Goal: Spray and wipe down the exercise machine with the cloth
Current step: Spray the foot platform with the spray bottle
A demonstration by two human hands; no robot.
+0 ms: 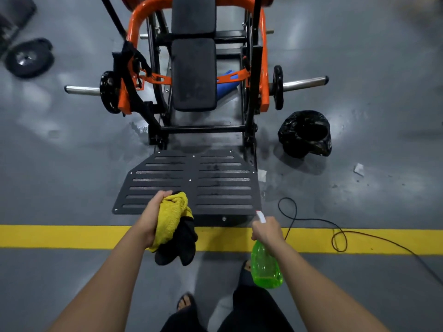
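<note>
An orange and black exercise machine (191, 75) stands ahead of me, with a black padded seat and a slotted black footplate (215, 180) nearest to me. My left hand (153, 216) grips a yellow and black cloth (172, 224) above the footplate's near left corner. My right hand (267, 230) holds a green spray bottle (265, 269) by its white trigger head, nozzle pointing toward the footplate's right corner. The bottle hangs below my hand, over the yellow floor line.
A black bag-lined bin (305, 134) stands right of the machine. A black cable (335, 233) loops across the yellow floor line (60, 236). A weight plate (28, 58) lies far left. A blue object (227, 85) sits beside the seat. My feet are below.
</note>
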